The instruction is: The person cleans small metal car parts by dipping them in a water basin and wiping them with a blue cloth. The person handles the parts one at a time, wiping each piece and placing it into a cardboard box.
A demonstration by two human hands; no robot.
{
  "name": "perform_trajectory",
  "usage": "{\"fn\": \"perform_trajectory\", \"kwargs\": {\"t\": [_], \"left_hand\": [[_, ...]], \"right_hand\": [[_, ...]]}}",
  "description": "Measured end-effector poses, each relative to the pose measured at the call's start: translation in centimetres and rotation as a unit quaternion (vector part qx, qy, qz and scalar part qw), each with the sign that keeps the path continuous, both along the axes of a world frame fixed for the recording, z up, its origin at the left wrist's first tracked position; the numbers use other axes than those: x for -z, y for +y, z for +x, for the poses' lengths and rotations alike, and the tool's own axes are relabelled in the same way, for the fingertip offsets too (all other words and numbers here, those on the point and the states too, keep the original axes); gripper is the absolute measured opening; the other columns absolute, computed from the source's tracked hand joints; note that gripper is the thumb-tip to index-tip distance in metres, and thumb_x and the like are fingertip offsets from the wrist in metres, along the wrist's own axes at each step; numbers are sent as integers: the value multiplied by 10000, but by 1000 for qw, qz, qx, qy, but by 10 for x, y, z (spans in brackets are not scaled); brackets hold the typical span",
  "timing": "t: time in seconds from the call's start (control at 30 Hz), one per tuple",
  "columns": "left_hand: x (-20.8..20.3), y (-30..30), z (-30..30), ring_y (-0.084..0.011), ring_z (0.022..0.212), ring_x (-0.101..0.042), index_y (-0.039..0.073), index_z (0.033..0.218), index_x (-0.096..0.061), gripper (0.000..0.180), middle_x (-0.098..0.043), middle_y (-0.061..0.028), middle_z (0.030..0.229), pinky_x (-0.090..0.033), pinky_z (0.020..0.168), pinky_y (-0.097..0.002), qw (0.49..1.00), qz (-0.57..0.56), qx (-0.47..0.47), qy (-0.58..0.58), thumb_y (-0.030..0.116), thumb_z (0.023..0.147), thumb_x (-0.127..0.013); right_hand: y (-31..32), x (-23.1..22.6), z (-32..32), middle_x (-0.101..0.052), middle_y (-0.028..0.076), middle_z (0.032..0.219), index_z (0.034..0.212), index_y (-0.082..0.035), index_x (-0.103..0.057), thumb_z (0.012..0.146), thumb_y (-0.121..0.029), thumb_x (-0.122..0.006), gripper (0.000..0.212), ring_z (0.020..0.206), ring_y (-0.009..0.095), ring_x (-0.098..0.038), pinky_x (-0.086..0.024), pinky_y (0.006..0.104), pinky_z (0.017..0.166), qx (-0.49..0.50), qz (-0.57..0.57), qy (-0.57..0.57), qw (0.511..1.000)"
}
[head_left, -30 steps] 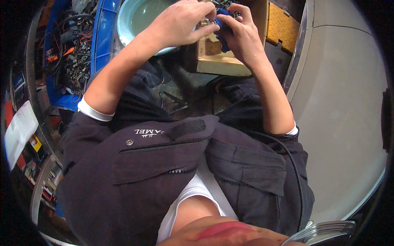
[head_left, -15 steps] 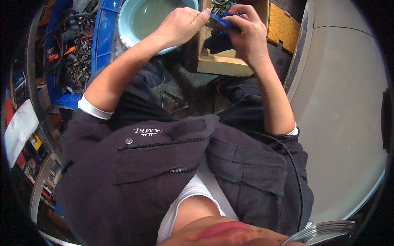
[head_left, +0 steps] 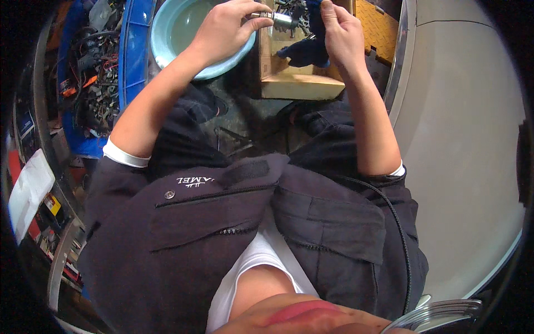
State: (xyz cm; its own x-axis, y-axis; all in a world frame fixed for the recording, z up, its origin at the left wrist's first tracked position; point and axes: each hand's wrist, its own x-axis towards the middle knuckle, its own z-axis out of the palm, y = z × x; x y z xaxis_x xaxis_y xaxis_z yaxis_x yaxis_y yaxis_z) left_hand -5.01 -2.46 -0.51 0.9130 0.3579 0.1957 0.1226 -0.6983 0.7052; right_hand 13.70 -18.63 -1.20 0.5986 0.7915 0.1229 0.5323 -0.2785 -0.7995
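My left hand (head_left: 225, 33) pinches a shiny metal cylindrical part (head_left: 282, 20) with a narrower stem between thumb and fingers. The part points right, above the left side of an open wooden box (head_left: 303, 89). Over the box's right side, my right hand (head_left: 345, 42) is closed on a dark blue cloth (head_left: 316, 22), thumb upward. More dark blue cloth (head_left: 305, 54) lies lower in the box; whether it is the same piece I cannot tell. Several small metal pieces (head_left: 289, 8) sit at the far end of the box.
Left of the box stands a light blue basin (head_left: 162, 39) with liquid in it. Further left is a blue crate (head_left: 135, 67) full of wires and metal parts. A yellow textured plate (head_left: 377, 28) lies right of the box, beside a large grey-beige panel (head_left: 456, 122).
My hands have moved apart. The left one has drawn the metal part out of the blue cloth and leftward, leaving it bare. The right one keeps the cloth, slightly higher.
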Motion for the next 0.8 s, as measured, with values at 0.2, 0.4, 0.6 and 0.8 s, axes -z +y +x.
{"fn": "perform_trajectory", "kwargs": {"t": [0.2, 0.4, 0.6, 0.8], "left_hand": [[-9, 0, 2, -229, 871, -672, 96, 1122, -741, 256, -709, -98, 962, -516, 777, -327, 998, 10, 18, -66, 135, 869, -749], [-12, 11, -3, -207, 912, -676, 65, 1111, -729, 263, -720, -81, 963, -531, 807, -332, 995, 88, 9, -44, 105, 854, -768], [-30, 6, 2, -313, 810, -658, 53, 980, -742, 190, -713, -117, 848, -532, 743, -405, 996, 43, -13, -77, 101, 799, -773], [-25, -5, -1, -166, 894, -694, 13, 1076, -692, 214, -724, -92, 949, -553, 795, -319, 972, -215, -62, -72, 143, 914, -743]], "right_hand": [[0, 3, -11, -674, 87, 838, 1094, -17, -700, 1051, -426, -507, 454, 805, 160, -619, -502, 344, 777, -89, -17, 348, 933], [-3, -25, -17, -726, 80, 936, 1220, -58, -694, 1018, -411, -586, 421, 850, 114, -646, -517, 292, 796, -189, 14, 161, 969], [-4, -30, -16, -712, 57, 915, 1197, -40, -694, 954, -237, -705, 313, 821, 118, -660, -527, 285, 767, -140, 53, 137, 979], [-2, -40, -21, -682, 22, 984, 1191, 11, -654, 943, -24, -684, 252, 891, 85, -640, -528, 236, 781, -55, 44, 327, 942]]}}
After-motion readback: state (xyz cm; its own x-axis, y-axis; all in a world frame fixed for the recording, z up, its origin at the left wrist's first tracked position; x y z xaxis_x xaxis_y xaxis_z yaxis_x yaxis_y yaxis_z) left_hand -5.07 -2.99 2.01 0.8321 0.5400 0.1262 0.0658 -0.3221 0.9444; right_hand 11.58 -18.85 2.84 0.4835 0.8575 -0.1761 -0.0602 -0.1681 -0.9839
